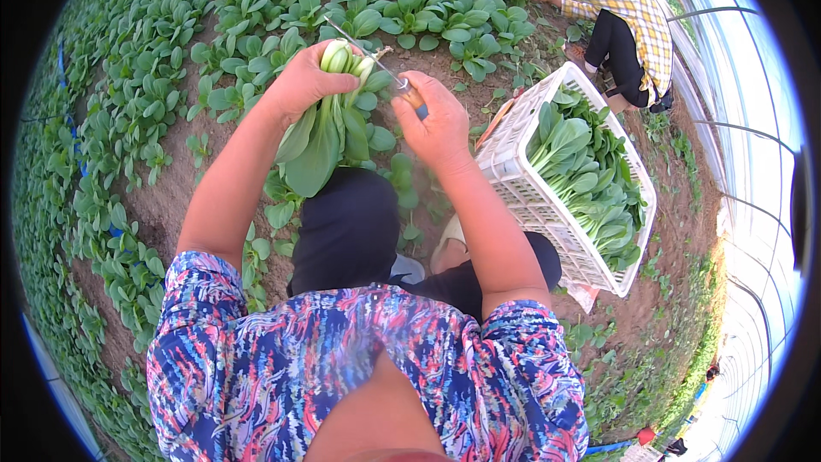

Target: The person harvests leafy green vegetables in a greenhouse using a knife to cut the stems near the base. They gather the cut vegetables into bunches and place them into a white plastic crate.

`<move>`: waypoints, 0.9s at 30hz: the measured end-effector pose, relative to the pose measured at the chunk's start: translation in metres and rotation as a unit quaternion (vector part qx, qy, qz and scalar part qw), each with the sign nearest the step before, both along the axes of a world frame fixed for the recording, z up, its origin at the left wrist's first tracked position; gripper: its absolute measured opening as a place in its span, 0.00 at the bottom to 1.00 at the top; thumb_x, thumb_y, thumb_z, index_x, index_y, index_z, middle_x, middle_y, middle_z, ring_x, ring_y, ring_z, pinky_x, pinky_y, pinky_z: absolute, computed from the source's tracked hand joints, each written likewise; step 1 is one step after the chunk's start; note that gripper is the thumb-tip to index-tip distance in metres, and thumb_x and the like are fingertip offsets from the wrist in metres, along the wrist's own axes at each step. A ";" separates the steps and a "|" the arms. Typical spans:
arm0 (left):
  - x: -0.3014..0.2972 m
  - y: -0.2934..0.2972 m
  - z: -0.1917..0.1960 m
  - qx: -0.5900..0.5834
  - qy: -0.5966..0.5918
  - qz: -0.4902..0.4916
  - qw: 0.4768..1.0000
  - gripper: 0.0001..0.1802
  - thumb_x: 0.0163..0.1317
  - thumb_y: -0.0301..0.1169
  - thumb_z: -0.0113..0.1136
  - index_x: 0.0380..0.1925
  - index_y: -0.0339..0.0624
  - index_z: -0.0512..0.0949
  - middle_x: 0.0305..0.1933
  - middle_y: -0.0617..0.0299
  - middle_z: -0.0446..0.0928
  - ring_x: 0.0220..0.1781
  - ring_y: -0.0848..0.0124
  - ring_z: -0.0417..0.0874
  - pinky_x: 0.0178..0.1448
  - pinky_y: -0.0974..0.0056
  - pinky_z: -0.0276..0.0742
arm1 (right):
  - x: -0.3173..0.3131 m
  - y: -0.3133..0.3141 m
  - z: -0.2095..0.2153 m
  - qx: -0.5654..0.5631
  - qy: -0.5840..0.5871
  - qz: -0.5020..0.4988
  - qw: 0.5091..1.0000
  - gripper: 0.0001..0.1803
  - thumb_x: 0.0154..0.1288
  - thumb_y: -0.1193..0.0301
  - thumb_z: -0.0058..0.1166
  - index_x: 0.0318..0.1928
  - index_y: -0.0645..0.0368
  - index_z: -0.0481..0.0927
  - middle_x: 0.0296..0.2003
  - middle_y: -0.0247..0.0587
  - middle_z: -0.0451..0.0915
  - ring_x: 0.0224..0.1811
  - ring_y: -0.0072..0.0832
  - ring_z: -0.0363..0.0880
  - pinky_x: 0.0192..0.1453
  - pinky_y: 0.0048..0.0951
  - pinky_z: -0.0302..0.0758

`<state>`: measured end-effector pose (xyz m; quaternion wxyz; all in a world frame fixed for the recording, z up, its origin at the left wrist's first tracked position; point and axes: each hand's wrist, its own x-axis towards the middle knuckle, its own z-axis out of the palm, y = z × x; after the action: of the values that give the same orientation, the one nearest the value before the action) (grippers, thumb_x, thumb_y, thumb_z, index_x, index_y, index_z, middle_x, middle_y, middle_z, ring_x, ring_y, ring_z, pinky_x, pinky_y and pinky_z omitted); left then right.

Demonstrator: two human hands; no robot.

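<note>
My left hand (301,79) is closed round bok choy (315,151), its pale stem ends up and its green leaves hanging down over my knee. In my right hand (438,120) is a knife (414,97) with a wooden handle. The thin blade runs up and to the left, across or just beside the cut end of the stems; whether it touches them I cannot tell. At my right stands a white plastic crate (522,154), filled with harvested bok choy (590,180) laid in bunches.
Rows of growing bok choy (128,103) cover the bed ahead and to my left. A co-worker in a yellow checked shirt (643,26) crouches beyond the crate, arms stretched toward the plants. Along the right runs a plastic greenhouse wall (748,171) with curved ribs.
</note>
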<state>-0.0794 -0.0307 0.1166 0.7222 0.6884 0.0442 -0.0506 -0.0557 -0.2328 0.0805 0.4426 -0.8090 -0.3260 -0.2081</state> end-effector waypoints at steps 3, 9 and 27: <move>-0.001 -0.002 0.003 0.002 0.000 0.001 1.000 0.19 0.44 0.21 0.61 0.41 0.39 0.73 0.35 0.66 0.76 0.35 0.77 0.76 0.42 0.70 0.74 | 0.001 0.000 0.000 -0.018 -0.017 -0.007 1.000 0.17 0.49 0.69 0.57 0.42 0.52 0.74 0.27 0.36 0.74 0.30 0.36 0.75 0.32 0.34 0.72; -0.005 -0.003 -0.001 -0.048 -0.003 0.004 0.999 0.19 0.43 0.20 0.61 0.40 0.40 0.73 0.35 0.66 0.76 0.34 0.77 0.77 0.41 0.70 0.74 | -0.003 0.007 0.002 -0.021 -0.028 -0.019 0.999 0.17 0.48 0.69 0.57 0.42 0.52 0.73 0.27 0.36 0.72 0.30 0.37 0.74 0.32 0.35 0.71; 0.002 0.035 -0.021 -0.015 0.013 -0.046 0.999 0.22 0.45 0.24 0.60 0.45 0.40 0.72 0.35 0.64 0.76 0.35 0.76 0.76 0.43 0.71 0.74 | 0.010 -0.060 -0.109 0.033 0.272 -0.131 0.953 0.19 0.55 0.64 0.54 0.47 0.58 0.72 0.33 0.43 0.77 0.35 0.34 0.77 0.42 0.31 0.72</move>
<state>-0.0775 0.0044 0.0961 0.7288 0.6779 0.0214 -0.0936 -0.0461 -0.2928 -0.0286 0.5101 -0.8554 -0.0770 -0.0475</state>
